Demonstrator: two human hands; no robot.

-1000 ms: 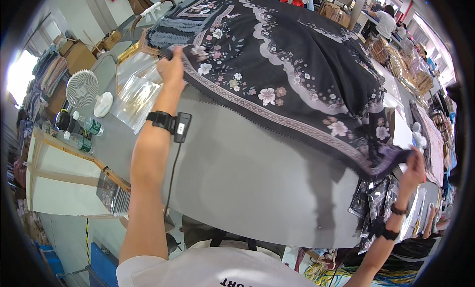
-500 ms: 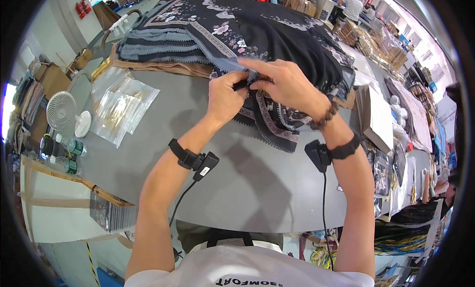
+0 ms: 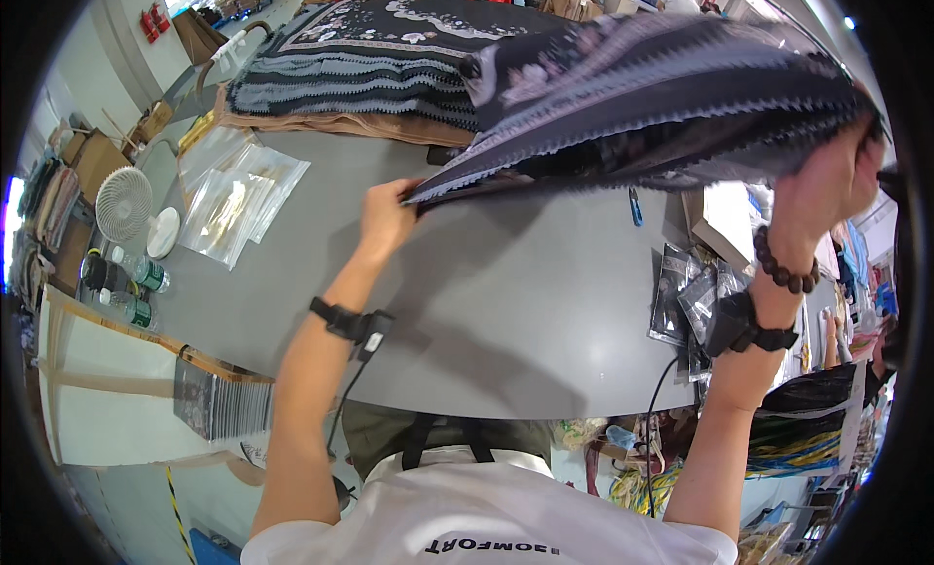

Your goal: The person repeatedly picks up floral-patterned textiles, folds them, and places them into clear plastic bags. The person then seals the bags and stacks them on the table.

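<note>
A black floral scarf with grey zigzag edges is stretched in the air between my hands, blurred by motion. My left hand pinches one corner low over the grey table. Raised at the far right, my right hand is closed on the opposite end of the scarf. Behind the scarf, a stack of similar folded scarves lies on brown sheets at the back of the table; the scarf hides its right part.
Clear plastic bags lie on the table at left, beside a small white fan and water bottles. At right are a blue pen-like tool, packaged dark items and a white box.
My hands have moved apart, the right one far to the right and the left one slightly left and down. The scarf has lifted off the stack and is spread between them.
</note>
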